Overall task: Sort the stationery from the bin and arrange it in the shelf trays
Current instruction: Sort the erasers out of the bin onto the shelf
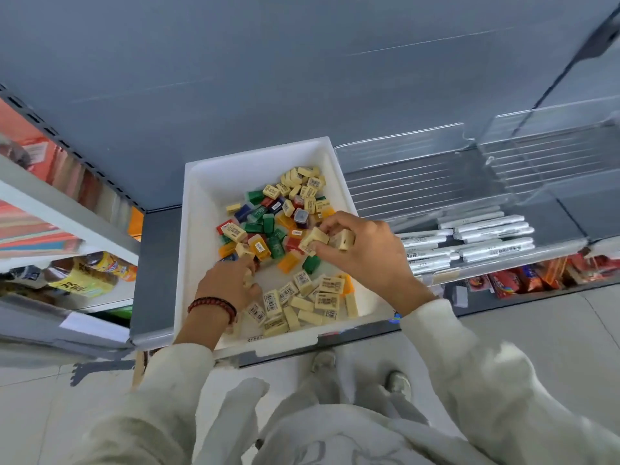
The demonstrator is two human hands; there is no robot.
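Curling round several cream block erasers [313, 241], the right hand [365, 253] hangs over the white plastic bin [201, 203]. The left hand [228, 283], nearer, pinches one eraser [248, 278] among glossy coloured boxes [268, 223]; clear ribbed trays [419, 186] beside hold silvery sticks [486, 226].

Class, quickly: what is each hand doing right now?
Left hand: curled round a cream eraser.
Right hand: gripping several cream erasers.

bottled drinks [84, 273] lie low at the left, and red and orange snack packets [523, 278] low at the right.
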